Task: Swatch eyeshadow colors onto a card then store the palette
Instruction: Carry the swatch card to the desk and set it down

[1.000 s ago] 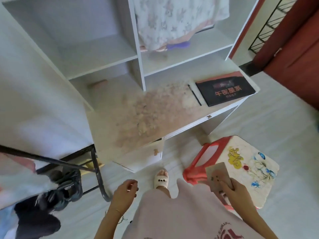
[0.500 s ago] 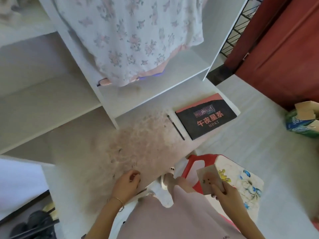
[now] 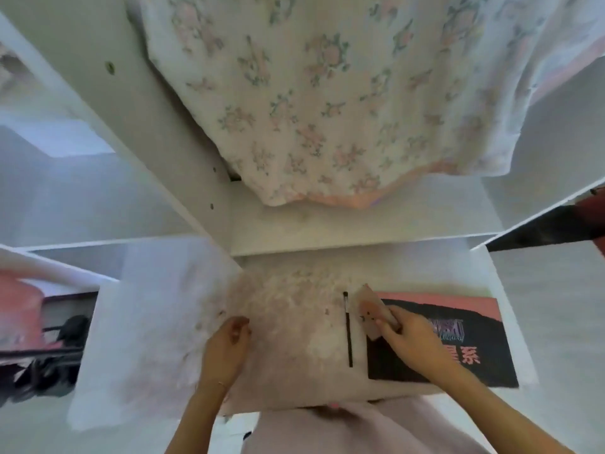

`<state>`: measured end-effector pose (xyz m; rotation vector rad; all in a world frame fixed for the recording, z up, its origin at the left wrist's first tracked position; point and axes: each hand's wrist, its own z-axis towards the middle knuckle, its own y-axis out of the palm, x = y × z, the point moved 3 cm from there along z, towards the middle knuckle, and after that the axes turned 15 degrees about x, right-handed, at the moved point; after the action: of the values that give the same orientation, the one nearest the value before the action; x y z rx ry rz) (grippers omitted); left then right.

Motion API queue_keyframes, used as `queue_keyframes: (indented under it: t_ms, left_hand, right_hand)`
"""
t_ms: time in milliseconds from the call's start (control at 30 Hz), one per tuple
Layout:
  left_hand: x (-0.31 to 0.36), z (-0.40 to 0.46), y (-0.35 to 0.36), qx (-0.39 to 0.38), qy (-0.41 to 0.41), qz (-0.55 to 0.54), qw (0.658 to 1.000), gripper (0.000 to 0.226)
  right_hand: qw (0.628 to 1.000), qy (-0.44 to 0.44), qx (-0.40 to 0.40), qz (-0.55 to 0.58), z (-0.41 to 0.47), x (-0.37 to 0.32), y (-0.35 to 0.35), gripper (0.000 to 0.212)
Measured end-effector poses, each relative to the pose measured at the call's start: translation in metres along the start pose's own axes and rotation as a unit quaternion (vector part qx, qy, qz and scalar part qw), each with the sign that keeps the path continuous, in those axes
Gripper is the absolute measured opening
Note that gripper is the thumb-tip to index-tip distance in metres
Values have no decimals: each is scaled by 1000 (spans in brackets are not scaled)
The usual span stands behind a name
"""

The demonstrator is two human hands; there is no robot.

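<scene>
A soft floral cloth (image 3: pixel 314 103) hangs over the white, stained bench (image 3: pixel 157 316). The flat black rectangular palette (image 3: pixel 484 362) lies closed at its right end, the thin black brush (image 3: pixel 348 332) just beside it. The right hand (image 3: pixel 409 335) pinches the pale card (image 3: pixel 373 309) (dotted with swatches) over the palette's left edge; the left hand (image 3: pixel 226 348) rests loosely curled, holding nothing.

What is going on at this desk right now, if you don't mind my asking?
A person stands at a white desk with a stained top. Their right hand grips a small card with a few dark marks on it, held above the closed black eyeshadow palette. A thin black brush lies untouched just left of the palette. The left hand hovers over the desktop, fingers loosely curled, holding nothing. A floral cloth hangs from the shelf above.
</scene>
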<state>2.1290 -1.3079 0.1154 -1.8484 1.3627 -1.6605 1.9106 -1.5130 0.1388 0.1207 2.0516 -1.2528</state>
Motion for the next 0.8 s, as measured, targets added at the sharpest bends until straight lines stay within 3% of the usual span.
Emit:
queue_keyframes:
  t_ms: [200, 367, 600, 800]
  left_hand:
    - [46, -13, 60, 87, 117, 40, 989, 33]
    - [38, -16, 100, 98, 139, 136, 976, 49]
    - [10, -16, 126, 183, 233, 236, 926, 55]
    - [-2, -11, 131, 215, 228, 230, 921, 64]
  right_hand:
    - [995, -57, -80, -8, 48, -8, 6, 21]
    - [986, -117, -113, 33, 77, -20, 28, 15]
    - [963, -227, -68, 127, 93, -20, 60, 16]
    - [944, -268, 37, 190, 74, 12, 47, 16]
